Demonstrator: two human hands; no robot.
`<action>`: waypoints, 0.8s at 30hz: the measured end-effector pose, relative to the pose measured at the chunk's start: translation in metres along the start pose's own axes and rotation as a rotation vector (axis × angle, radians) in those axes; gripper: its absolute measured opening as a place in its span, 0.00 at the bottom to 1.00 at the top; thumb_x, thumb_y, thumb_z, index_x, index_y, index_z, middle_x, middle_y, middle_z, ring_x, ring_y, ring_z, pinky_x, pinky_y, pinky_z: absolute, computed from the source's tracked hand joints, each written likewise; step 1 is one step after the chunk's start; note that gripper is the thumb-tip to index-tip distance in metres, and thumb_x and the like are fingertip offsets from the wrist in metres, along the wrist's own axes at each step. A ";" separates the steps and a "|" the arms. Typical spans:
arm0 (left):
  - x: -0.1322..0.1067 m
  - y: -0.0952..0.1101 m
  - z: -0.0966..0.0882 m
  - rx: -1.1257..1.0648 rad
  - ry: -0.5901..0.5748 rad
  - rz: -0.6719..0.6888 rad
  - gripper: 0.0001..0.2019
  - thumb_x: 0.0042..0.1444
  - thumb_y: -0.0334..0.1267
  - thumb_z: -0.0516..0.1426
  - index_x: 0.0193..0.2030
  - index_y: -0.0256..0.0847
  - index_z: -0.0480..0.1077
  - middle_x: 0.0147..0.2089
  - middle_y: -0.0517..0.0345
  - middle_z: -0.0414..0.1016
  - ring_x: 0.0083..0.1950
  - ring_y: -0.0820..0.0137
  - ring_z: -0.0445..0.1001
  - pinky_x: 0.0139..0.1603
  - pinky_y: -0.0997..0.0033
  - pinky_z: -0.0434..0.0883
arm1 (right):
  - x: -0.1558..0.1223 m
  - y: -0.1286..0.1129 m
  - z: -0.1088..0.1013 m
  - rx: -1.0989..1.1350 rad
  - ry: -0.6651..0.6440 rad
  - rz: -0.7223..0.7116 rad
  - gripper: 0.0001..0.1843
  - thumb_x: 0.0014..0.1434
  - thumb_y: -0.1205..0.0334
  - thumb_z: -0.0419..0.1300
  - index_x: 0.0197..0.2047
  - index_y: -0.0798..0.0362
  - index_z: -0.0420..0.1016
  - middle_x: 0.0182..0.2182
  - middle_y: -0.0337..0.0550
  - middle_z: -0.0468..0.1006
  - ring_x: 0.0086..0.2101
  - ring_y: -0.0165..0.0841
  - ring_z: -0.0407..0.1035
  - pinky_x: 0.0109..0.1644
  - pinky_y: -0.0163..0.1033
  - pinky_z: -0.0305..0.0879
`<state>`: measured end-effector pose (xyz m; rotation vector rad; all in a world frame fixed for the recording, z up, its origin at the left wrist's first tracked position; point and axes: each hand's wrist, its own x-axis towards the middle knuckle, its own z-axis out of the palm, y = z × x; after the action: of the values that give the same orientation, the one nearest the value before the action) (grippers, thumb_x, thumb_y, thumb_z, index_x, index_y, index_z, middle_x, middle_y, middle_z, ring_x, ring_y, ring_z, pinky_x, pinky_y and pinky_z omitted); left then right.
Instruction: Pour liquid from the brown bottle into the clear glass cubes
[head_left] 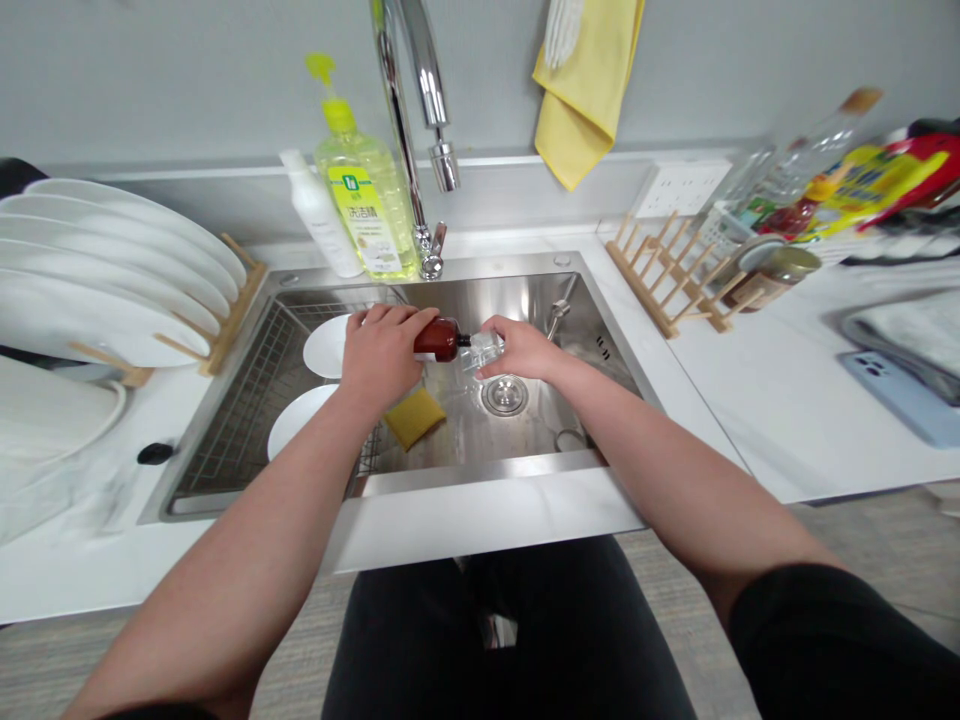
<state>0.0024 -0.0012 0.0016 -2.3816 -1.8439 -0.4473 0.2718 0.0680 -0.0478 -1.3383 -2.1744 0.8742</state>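
Observation:
Over the sink point(480, 487), my left hand point(384, 352) is wrapped round a reddish-brown bottle point(444, 340) tilted onto its side, its dark neck pointing right. My right hand point(520, 350) grips a small clear glass point(486, 348) right at the bottle's mouth. Whether liquid is flowing between them I cannot tell. Below my left hand, a yellow sponge point(415, 417) lies on the sink floor. Two white plates, the nearer one point(298, 418) partly behind my left forearm, rest in the wire rack point(259, 400) at the sink's left.
Behind the sink stand a chrome faucet point(442, 165), a yellow-green dish soap bottle point(367, 200) and a white bottle point(321, 215). White plates point(112, 270) fill a wooden rack at left. At right are an empty wooden rack point(667, 275), a jar point(776, 278) and a phone point(892, 395).

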 end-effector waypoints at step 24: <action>0.009 -0.014 0.016 -0.280 0.061 -0.087 0.42 0.53 0.40 0.72 0.76 0.48 0.74 0.70 0.48 0.84 0.68 0.45 0.81 0.72 0.46 0.76 | 0.003 0.001 0.000 0.308 0.045 -0.033 0.38 0.40 0.51 0.85 0.53 0.48 0.78 0.45 0.38 0.84 0.48 0.46 0.79 0.58 0.49 0.74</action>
<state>-0.0064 0.0148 -0.0127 -2.4279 -1.9783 -0.8286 0.2713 0.0715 -0.0485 -1.1557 -1.9271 1.1022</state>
